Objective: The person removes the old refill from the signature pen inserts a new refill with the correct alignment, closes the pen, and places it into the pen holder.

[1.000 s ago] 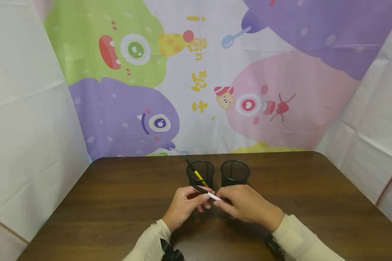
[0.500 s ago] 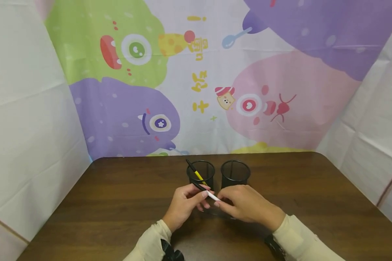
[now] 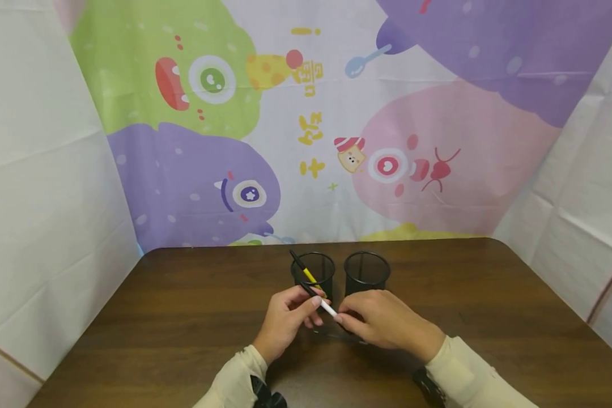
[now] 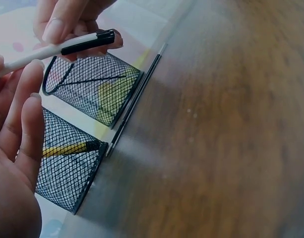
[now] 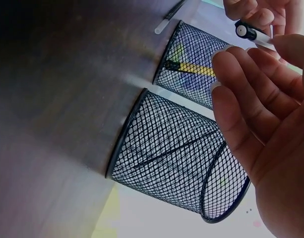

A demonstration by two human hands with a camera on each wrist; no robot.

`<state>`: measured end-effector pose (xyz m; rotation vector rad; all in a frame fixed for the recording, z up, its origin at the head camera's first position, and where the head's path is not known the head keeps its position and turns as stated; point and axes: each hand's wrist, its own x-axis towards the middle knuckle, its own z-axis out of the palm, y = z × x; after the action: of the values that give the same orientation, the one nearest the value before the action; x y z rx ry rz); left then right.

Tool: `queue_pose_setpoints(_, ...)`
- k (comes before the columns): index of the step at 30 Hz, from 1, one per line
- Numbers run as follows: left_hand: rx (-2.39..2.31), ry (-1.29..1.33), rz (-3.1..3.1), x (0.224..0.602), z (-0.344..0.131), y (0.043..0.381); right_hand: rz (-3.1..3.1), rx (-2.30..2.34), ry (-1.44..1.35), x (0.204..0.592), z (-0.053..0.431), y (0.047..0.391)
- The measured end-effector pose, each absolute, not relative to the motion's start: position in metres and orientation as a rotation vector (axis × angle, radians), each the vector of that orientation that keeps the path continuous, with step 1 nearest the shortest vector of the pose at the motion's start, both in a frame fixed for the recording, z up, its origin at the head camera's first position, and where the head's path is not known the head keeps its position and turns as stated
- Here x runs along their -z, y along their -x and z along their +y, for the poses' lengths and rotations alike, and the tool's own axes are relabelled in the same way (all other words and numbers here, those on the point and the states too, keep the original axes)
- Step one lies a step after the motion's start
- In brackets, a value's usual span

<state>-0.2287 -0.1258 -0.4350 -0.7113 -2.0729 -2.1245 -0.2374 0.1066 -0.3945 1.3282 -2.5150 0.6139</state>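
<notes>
A white and black pen [image 3: 328,307] slants between the two hands in the head view. My left hand [image 3: 281,320] pinches its black part between thumb and fingers. At the white lower end, my right hand [image 3: 387,318] holds it with thumb and fingertips. The left wrist view shows a black clip on that end of the pen [image 4: 87,43]. Below the hands, a thin black pen refill [image 4: 137,101] with clear ends lies on the table. Just behind the hands stand two black mesh pen cups, the left cup [image 3: 313,253] and the right cup [image 3: 367,252].
A yellow and black pen [image 3: 310,275] leans in the left cup. The brown wooden table [image 3: 183,317] reaches back to a cartoon-printed cloth [image 3: 311,215]. White cloth walls [image 3: 41,141] stand at both sides.
The pen has tilted more steeply and slid slightly left between the hands. More of the thin refill beneath them shows now. Both hands have barely moved.
</notes>
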Motion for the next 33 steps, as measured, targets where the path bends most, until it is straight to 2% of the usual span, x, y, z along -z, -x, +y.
queue_pose_setpoints(33,2.03,0.496,-2.047,0.4318,-0.1246,0.2308,-2.567,-0.571,-1.327,0.3929,0.1094,0.2391)
